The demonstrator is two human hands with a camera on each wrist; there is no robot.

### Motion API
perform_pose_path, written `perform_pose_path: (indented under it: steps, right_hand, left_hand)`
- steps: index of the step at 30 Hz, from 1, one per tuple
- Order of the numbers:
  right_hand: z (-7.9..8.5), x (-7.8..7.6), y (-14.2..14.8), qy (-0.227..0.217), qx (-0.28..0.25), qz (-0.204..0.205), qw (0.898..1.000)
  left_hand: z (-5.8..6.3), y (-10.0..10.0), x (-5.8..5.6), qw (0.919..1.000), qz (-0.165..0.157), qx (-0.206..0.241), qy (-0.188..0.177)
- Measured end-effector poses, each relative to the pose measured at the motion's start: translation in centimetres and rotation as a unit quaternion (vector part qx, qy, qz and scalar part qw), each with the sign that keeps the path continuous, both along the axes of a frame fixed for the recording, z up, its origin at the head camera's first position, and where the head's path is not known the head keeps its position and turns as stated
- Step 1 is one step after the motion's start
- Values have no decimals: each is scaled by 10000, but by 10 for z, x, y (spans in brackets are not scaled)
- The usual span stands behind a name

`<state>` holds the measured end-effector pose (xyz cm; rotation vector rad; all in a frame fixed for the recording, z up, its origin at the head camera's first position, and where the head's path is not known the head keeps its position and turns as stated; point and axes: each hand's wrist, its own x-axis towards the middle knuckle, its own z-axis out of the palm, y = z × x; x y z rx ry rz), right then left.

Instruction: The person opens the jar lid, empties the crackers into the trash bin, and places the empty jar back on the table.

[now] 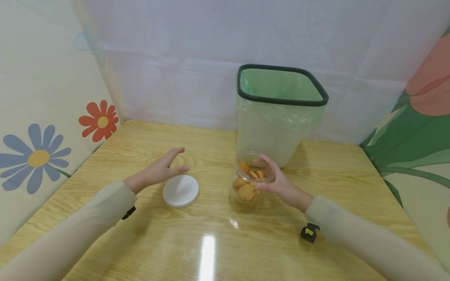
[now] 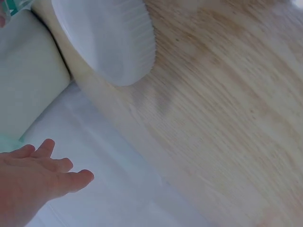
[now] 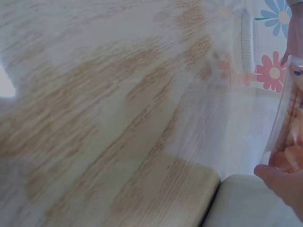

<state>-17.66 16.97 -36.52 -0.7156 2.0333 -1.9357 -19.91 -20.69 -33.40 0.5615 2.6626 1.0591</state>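
In the head view, my right hand (image 1: 281,186) grips a clear plastic jar (image 1: 261,199) around its upper side. Round golden cookies (image 1: 247,192) fill part of the jar, and its top has no lid on it. The right wrist view catches the jar's wall (image 3: 279,123) at the far right, with the thumb against it. To the left lies a round white lid (image 1: 181,191) with a ridged edge. Just beyond that lid hovers my left hand (image 1: 162,167), thumb and fingers spread apart, holding nothing.
Behind the jar stands a tall pale bin (image 1: 265,134) with a dark rim and a clear liner folded over it. The wooden table (image 1: 154,242) meets a white cloth backdrop. Flower-patterned panels (image 1: 38,158) flank both sides.
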Motion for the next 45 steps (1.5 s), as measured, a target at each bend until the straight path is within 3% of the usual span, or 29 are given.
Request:
perform_pose_path:
  steps: [16, 22, 29, 45]
  right_hand:
    - [7, 1, 8, 76, -246, -150, 9996]
    - [9, 4, 9, 309, -558, -132, 9979]
    - [10, 7, 8, 357, -793, -384, 9955]
    - [15, 5, 13, 427, -1460, -455, 9873]
  left_hand:
    - [17, 20, -7, 9968, 129, 789, -27]
    - [24, 28, -9, 9957, 66, 922, 113]
    - [29, 37, -14, 9947, 25, 1013, 189]
    - [49, 56, -28, 9840, 256, 1750, 209]
